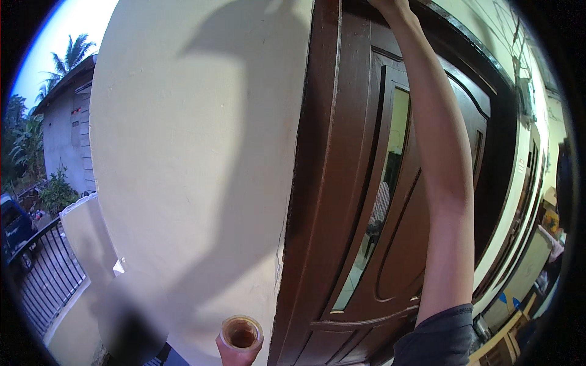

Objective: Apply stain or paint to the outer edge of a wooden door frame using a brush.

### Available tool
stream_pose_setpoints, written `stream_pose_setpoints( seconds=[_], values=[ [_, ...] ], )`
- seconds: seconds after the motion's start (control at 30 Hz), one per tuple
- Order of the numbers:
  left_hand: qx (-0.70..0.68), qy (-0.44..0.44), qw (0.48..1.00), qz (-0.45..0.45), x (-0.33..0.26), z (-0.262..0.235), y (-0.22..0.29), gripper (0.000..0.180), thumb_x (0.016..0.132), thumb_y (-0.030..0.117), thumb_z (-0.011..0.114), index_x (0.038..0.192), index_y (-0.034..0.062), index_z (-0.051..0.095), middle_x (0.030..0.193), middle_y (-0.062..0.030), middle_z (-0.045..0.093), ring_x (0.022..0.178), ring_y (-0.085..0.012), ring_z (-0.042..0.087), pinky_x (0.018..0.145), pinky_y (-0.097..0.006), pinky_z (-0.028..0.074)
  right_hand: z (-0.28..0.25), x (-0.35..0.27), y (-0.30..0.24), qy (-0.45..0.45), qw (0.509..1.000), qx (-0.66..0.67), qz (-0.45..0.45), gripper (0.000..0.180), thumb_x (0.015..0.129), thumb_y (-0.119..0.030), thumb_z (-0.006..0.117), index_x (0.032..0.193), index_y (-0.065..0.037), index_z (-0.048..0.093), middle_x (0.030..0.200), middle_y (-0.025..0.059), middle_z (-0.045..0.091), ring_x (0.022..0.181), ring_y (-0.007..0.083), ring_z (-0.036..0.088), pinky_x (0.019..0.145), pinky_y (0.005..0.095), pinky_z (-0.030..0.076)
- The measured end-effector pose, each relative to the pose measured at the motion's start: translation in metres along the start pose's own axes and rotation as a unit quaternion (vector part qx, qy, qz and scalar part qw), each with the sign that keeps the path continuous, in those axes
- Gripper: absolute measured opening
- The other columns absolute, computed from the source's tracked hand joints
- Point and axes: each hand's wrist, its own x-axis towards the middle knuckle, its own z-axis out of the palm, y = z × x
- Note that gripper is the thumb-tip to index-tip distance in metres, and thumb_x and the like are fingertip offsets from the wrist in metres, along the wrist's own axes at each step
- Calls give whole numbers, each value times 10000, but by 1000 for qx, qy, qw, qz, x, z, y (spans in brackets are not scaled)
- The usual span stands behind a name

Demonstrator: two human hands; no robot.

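At the bottom middle, my left hand (234, 355) is closed around a small round open-topped container (242, 333) with a pale rim and brown inside. Whether the brown is its contents or its inner wall, I cannot make out. My right arm stretches from the lower right up across a dark brown panelled door (397, 244). Only the wrist and a bit of my right hand (389, 5) show, by the top of the brown door frame (317, 183); the fingers are cut off by the upper edge. A narrow glass pane (366, 244) in the door reflects or shows a tiled space.
A cream wall (195, 183) carrying a shadow adjoins the frame on the left. Lower left, a blurred person (131, 329) is beside a low wall and a black railing (49, 268). A blue vehicle (13, 229) stands beyond. Wooden furniture (503, 348) is at the lower right.
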Motion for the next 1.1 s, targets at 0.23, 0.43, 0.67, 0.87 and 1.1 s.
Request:
stream_pose_setpoints(
  seconds=[0.23, 0.43, 0.67, 0.87, 1.1],
  values=[
    [-22, -3, 996, -83, 2, -1, 0, 486, 612, 24, 784, 1027, 6, 530, 898, -91, 604, 806, -167, 631, 757, -312, 529, 10, -9, 1, -44, 993, 113, -8, 121, 795, 8, 643, 913, -8, 667, 827, 165, 693, 778, 233, 689, 678, 322, 530],
    [-45, -4, 996, -75, 0, -1, -2, 487, 600, 25, 784, 1020, 4, 538, 882, -86, 608, 799, -161, 631, 764, -310, 526, -22, -39, -22, -138, 988, 74, -7, 172, 775, 72, 631, 923, -10, 656, 815, 109, 702, 800, 196, 686, 697, 283, 533],
    [-35, -26, 998, -44, -8, -5, -8, 427, 640, 40, 801, 1006, 2, 584, 892, -73, 638, 800, -158, 629, 749, -306, 525, -60, -86, -63, -187, 982, 1, -41, 203, 827, -64, 695, 1026, -49, 660, 948, 64, 699, 846, 154, 684, 733, 263, 549],
    [37, -16, 999, 6, -11, -8, -10, 378, 674, 58, 813, 998, 3, 625, 902, -64, 663, 807, -151, 628, 742, -295, 523, -74, -89, -76, -106, 993, -5, -49, 210, 817, -58, 697, 1023, -87, 673, 942, 38, 709, 845, 128, 684, 720, 270, 534],
    [-24, -22, 999, -8, -13, -3, 8, 388, 673, 52, 811, 1007, 9, 618, 906, -59, 658, 824, -144, 626, 759, -296, 519, -36, -38, -42, -14, 999, 34, -9, 141, 774, 30, 663, 914, 11, 662, 869, 159, 696, 807, 195, 693, 652, 298, 521]
  ],
)
